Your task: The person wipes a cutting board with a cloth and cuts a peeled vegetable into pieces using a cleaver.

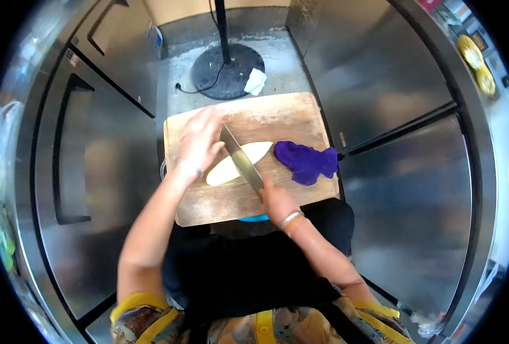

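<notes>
On a worn wooden cutting board (203, 206) lies a pale yellow, peeled, long vegetable (257, 151), tapering to a point at its right end. A wide-bladed kitchen knife (243, 160) lies across its middle at a slant. My right hand (278, 203) is closed round the knife's handle at the near end. My left hand (202, 137), slightly blurred, is by the far end of the blade, over the board's left side, its thumb apart from the fingers. To the right of the vegetable rests a crumpled purple cloth (306, 162).
Steel cabinets with doors stand close on the left (100, 189) and right (403, 189). Beyond the board, a round black stand base (214, 71) carries a pole and a cable; a white tissue (255, 82) lies at its edge. Something blue (253, 218) shows under the board.
</notes>
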`<state>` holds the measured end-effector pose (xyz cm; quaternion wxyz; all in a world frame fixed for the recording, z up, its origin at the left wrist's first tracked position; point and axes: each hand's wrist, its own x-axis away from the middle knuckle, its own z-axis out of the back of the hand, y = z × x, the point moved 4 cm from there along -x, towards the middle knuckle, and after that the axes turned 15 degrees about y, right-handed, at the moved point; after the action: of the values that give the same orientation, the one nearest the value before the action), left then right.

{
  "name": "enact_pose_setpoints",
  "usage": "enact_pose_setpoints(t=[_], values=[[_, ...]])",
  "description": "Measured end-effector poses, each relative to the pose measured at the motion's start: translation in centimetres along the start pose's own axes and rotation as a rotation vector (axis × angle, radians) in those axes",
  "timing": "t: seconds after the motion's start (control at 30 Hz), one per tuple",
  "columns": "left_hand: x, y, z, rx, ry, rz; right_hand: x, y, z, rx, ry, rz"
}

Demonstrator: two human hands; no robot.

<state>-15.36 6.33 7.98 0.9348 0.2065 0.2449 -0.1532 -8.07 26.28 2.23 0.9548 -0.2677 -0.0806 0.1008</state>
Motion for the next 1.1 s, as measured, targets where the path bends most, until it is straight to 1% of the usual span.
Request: enact_pose_setpoints(t=[0.03, 0.07, 0.1, 0.17, 0.23, 0.3, 0.33, 0.37, 0.43, 0.47, 0.5, 0.53, 0.57, 0.6, 0.63, 0.67, 0.7, 0.77, 0.83, 0.87, 0.9, 0.97, 1.03, 1.07, 1.1], values=[[1.4, -0.6, 1.9, 0.173, 0.264, 0.319, 0.8, 0.5, 0.9, -0.117, 0.020, -0.012], [3.6, -0.4, 3.3, 0.357, 0.341, 0.532, 2.3, 1.5, 1.8, -0.261, 0.201, 0.099], [6.3, 0.1, 4.1, 0.549, 0.412, 0.746, 3.0, 1.8, 4.0, -0.256, 0.225, 0.103], [11.8, 3.5, 3.9, 0.793, 0.191, 0.891, 5.7, 2.8, 7.6, -1.196, -0.074, -0.454], [16.4, 9.0, 1.3, 1.023, -0.186, 1.088, 7.1, 6.1, 8.6, -1.523, -0.092, -0.512], [17.7, 15.2, -1.3, 1.034, -0.316, 0.837, 8.2, 8.4, 9.2, -1.886, -0.123, -0.459], [18.3, 18.1, -3.6, 0.927, -0.401, 0.542, 8.7, 10.0, 8.4, -2.020, -0.086, -0.514], [19.6, 20.8, -5.6, 0.812, -0.473, 0.255, 9.5, 10.6, 8.4, -2.072, -0.098, -0.450], [23.6, 24.8, -7.0, 0.961, -0.689, 0.193, 10.6, 11.5, 8.3, -2.096, -0.060, -0.475], [23.4, 24.3, -7.5, 0.990, -0.696, 0.146, 10.9, 11.7, 8.4, -2.081, -0.089, -0.433], [21.3, 23.2, -7.5, 1.158, -0.997, 0.443, 11.1, 12.4, 8.0, -2.103, -0.093, -0.398], [16.2, 21.5, -6.3, 0.746, -1.114, 0.298, 11.3, 12.6, 8.3, -2.087, -0.115, -0.409], [14.7, 18.8, -7.2, 0.772, -0.739, 0.393, 11.3, 12.8, 8.5, -2.069, -0.137, -0.420], [11.6, 17.5, -6.2, 0.565, -0.289, 0.243, 11.3, 13.1, 8.8, -2.059, -0.142, -0.424], [8.8, 16.5, -6.0, 0.369, -0.179, 0.282, 11.3, 13.3, 9.2, -1.986, -0.161, -0.393], [6.1, 15.8, -6.8, 0.272, -0.073, 0.145, 11.1, 13.6, 9.7, -1.912, -0.181, -0.360], [3.9, 15.4, -7.5, 0.170, 0.035, 0.005, 11.0, 13.9, 10.2, -1.901, -0.187, -0.356], [0.2, 17.0, -9.6, 0.088, -0.103, -0.040, 10.4, 14.9, 10.7, -1.817, -0.215, -0.387], [-0.4, 17.5, -13.8, 0.042, -0.317, -0.027, 10.1, 16.1, 10.7, -1.808, -0.211, -0.369], [0.1, 17.6, -15.9, -0.099, -0.358, -0.057, 10.3, 15.7, 11.0, -1.844, -0.215, -0.368], [0.0, 18.2, -16.3, -0.156, -0.344, -0.025, 10.6, 15.3, 11.2, -1.883, -0.215, -0.368], [1.0, 18.7, -17.6, -0.154, -0.294, -0.010, 10.9, 15.5, 10.6, -1.911, -0.200, -0.352], [2.7, 20.7, -16.1, -0.111, -0.332, -0.013, 11.3, 16.0, 10.4, -1.860, -0.211, -0.293], [3.5, 22.0, -14.6, -0.118, -0.327, -0.049, 11.3, 16.1, 10.4, -1.879, -0.191, -0.304], [4.5, 22.8, -13.8, -0.102, -0.443, -0.038, 11.4, 15.7, 10.7, -1.877, -0.198, -0.278]])
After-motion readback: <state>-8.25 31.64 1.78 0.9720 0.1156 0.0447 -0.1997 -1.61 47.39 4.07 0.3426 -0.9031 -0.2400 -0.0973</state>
